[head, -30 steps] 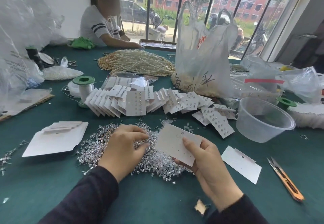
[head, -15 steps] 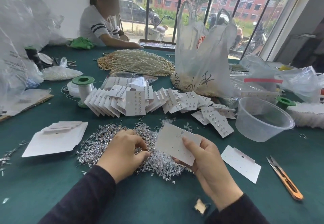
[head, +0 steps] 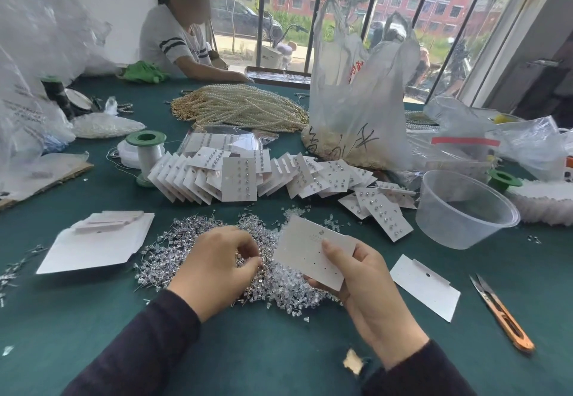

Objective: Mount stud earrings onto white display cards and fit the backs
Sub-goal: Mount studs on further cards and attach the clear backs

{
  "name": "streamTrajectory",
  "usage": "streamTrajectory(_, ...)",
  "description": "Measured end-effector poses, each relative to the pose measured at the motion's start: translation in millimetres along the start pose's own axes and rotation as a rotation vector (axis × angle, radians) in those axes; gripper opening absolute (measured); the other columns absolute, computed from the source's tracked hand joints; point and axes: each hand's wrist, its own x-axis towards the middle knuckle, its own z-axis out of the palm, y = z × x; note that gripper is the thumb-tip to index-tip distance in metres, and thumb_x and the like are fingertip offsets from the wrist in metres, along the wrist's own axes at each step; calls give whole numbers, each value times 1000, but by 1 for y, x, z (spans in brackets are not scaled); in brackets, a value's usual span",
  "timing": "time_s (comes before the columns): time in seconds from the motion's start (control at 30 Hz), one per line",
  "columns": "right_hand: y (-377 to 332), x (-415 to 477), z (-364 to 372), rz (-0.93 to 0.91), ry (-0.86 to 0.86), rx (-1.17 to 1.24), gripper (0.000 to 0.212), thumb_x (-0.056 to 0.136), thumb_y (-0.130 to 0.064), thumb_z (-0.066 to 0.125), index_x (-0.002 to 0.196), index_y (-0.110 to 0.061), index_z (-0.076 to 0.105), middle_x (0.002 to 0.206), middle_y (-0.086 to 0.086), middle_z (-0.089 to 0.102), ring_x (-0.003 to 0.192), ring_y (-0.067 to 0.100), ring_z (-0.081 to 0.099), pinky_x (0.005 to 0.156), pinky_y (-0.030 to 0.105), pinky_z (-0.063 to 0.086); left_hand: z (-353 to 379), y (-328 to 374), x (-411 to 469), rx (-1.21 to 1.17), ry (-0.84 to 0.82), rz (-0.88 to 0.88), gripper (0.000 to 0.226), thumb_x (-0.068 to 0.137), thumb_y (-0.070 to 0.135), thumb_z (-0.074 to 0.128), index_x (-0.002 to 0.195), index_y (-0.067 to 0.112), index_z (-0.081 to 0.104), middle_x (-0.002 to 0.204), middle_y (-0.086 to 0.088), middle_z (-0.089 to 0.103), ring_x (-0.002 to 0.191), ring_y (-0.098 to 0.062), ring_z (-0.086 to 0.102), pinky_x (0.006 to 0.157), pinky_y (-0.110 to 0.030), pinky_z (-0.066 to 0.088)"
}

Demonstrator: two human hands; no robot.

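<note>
The table is covered in dark green, felt-like cloth, and the glittering pile of stud earrings near its front edge serves as the landmark. Far beyond the pile and to its right slumps a crinkled, translucent plastic bag. Beyond the pile, ropes of glossy cream pearl strands lie heaped. Nearer, just behind the pile, a fanned row of filled cards overlaps like shingles. A round clear plastic tub stands well right of the pile. Left of the pile sits a flat stack of blank cards.

Over the pile's right edge the right hand grips a matte, rectangular white display card, thumb on its dotted face, fingers behind. The left hand rests on the pile, fingers curled, thumb and forefinger tips together; whether a stud lies between them cannot be told. The hands are close but apart.

Right of the pile lie a loose blank card and orange-handled snips.
</note>
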Motion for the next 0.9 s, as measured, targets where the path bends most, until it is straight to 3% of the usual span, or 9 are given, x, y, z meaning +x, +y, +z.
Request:
streamTrajectory(0.13, -1, -1, 1, -5, -10, 2, 9, 88, -10, 57, 90, -9, 66, 84, 5, 73, 70, 18, 67, 53, 29, 55, -1, 8, -1, -160, 89, -3, 14, 77, 14, 70, 69, 23, 62, 67, 11, 58, 58, -2, 49, 57, -7, 35)
streamTrajectory(0.23, -1, -2, 2, -15, -34, 12, 9, 86, -11, 58, 91, -7, 66, 85, 8, 72, 71, 20, 66, 53, 29, 54, -3, 15, -2, -246, 131, 48, 12, 74, 10, 71, 69, 19, 66, 65, 10, 59, 63, -2, 51, 54, -6, 36)
streamTrajectory(0.4, -4, -5, 4, -22, -100, 45, 26, 72, -21, 64, 94, -7, 65, 86, 7, 72, 72, 19, 67, 52, 27, 53, -1, 17, -3, -231, 167, 88, 7, 74, 7, 72, 71, 13, 68, 67, 11, 59, 65, -1, 51, 57, -6, 37)
streamTrajectory(0.73, -5, -7, 5, -38, -145, 38, 23, 71, -20, 65, 91, -10, 67, 87, 8, 71, 75, 19, 66, 53, 29, 54, -1, 17, -3, -175, 219, 103, 9, 73, 5, 72, 71, 12, 69, 66, 12, 58, 64, -1, 53, 59, -3, 36)
streamTrajectory(0.83, -4, -8, 6, -21, -175, 65, 16, 72, -18, 65, 86, -12, 70, 86, 8, 72, 74, 20, 67, 53, 29, 55, -1, 16, -4, -100, 217, 143, 8, 72, 2, 73, 71, 9, 69, 68, 2, 62, 60, -1, 51, 61, -7, 38)
streamTrajectory(0.9, -5, -8, 7, 22, -186, 115, 18, 73, -16, 63, 88, -10, 69, 84, 8, 72, 71, 20, 68, 52, 29, 55, -1, 17, -5, -35, 217, 227, 5, 71, 2, 74, 73, 6, 71, 71, -4, 64, 64, -15, 57, 64, -19, 45)
